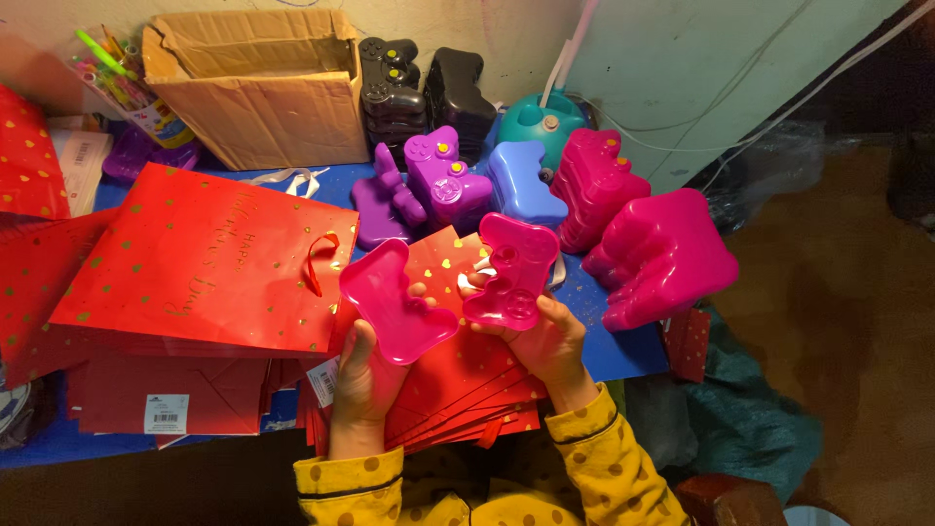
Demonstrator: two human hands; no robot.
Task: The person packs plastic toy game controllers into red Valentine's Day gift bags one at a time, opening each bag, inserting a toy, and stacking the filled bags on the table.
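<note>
Hands: left hand (362, 382) grips a pink controller-shaped shell half (394, 302) by its lower edge, hollow side up; right hand (547, 341) is closed on the matching pink front half (513, 270), button side showing.
Position of halves: side by side, edges nearly touching, held just above a fanned pile of red bags (458, 380) near the person's chest.
Doing it well: as I judge it, the two outlines want lining up grip to grip before any pressing, thumbs kept off the rim so nothing pinches.
Sleeves: yellow with dark dots (594, 463).
Just beyond: large red gift bag with gold specks (209, 258) lying flat on the blue bench (623, 351), more red bags stacked beneath it.
Farther out: purple controller cases (429, 185), a blue one (521, 180), stacks of pink ones (643, 239), black ones (390, 88) at the back.
Back edge: open cardboard box (263, 88), a tub of coloured pens (122, 78) to its left.
</note>
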